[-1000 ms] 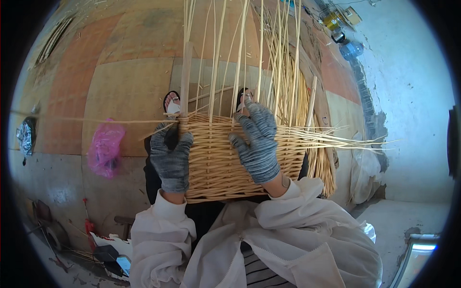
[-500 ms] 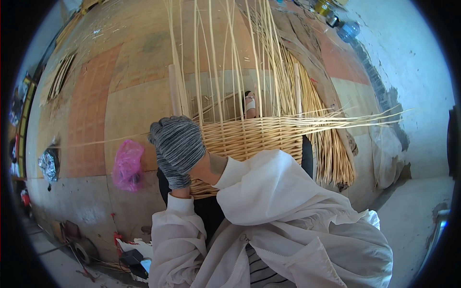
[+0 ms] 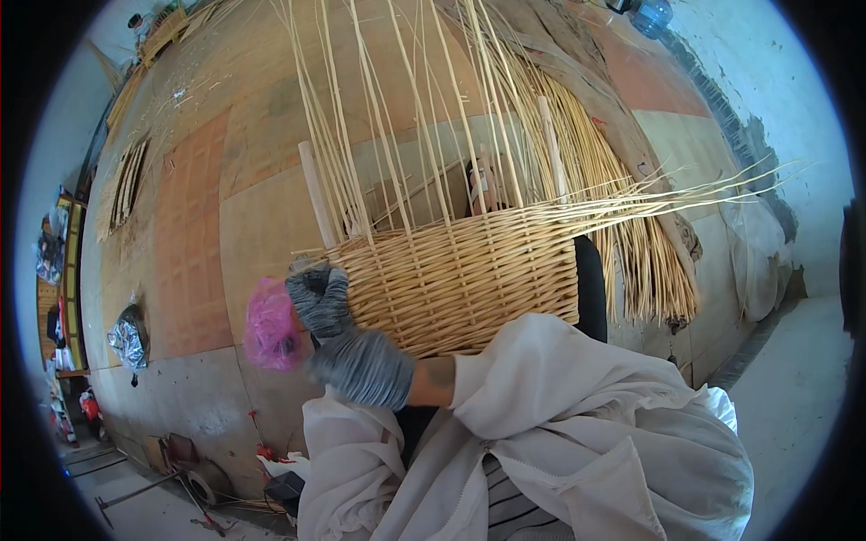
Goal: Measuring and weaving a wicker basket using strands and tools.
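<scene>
A partly woven wicker basket (image 3: 460,279) rests in front of me, its tight pale weave facing up and long bare stakes (image 3: 397,117) running away from it. My left hand (image 3: 320,298), in a grey knit glove, is closed around the weave's left edge near its upper corner. My right hand (image 3: 365,370), gloved alike, crosses my body to just below the left one; motion smears its fingers, so whether it holds anything is hidden. Loose strand ends (image 3: 686,197) stick out past the basket's right upper corner. Two wooden rods (image 3: 316,194) stand at its sides.
A thick pile of willow rods (image 3: 631,243) lies right of the basket, beside brown cloth (image 3: 591,99). On the board floor at left are a pink plastic bag (image 3: 271,325) and a silvery bag (image 3: 129,337). A white wall (image 3: 758,81) rises at right.
My right hand has dropped from over my left hand to below it, uncovering the left hand and the weave's left edge. The strand stretching left across the floor no longer shows. The view has shifted.
</scene>
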Tool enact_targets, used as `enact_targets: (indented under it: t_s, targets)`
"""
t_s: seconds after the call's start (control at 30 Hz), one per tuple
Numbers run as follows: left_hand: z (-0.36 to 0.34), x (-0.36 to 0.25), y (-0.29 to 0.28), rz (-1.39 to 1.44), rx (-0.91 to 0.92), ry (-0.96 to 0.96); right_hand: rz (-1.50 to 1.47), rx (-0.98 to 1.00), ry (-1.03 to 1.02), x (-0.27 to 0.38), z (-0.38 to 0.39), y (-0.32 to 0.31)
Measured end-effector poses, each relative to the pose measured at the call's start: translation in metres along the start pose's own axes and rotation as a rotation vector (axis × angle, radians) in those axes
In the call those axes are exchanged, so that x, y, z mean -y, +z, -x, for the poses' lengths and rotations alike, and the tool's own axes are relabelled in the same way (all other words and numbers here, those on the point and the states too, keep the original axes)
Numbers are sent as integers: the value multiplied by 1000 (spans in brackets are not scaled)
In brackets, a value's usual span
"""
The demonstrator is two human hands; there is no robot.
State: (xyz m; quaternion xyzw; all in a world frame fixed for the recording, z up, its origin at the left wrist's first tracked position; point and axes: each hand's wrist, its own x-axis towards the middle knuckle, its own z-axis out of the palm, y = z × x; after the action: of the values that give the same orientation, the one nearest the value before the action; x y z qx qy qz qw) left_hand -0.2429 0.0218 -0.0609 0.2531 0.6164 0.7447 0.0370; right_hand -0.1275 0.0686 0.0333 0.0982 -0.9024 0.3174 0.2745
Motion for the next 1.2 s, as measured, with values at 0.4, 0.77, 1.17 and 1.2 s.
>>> enact_targets:
  t_s: [0.4, 0.77, 1.17, 1.2]
  targets:
    - [14, -17, 17, -58, -147, -91, -539, -493, 418, -62, -29, -36]
    - [3, -54, 47, -1251, 72, 282, -459, -466, 698, -146, -38, -56]
    - [7, -54, 130, -1351, 495, 78, 301, -121, 582, -191, -23, -98]
    - [9, -55, 128, -1264, 437, 192, 407, -237, 521, -184, -3, -106]
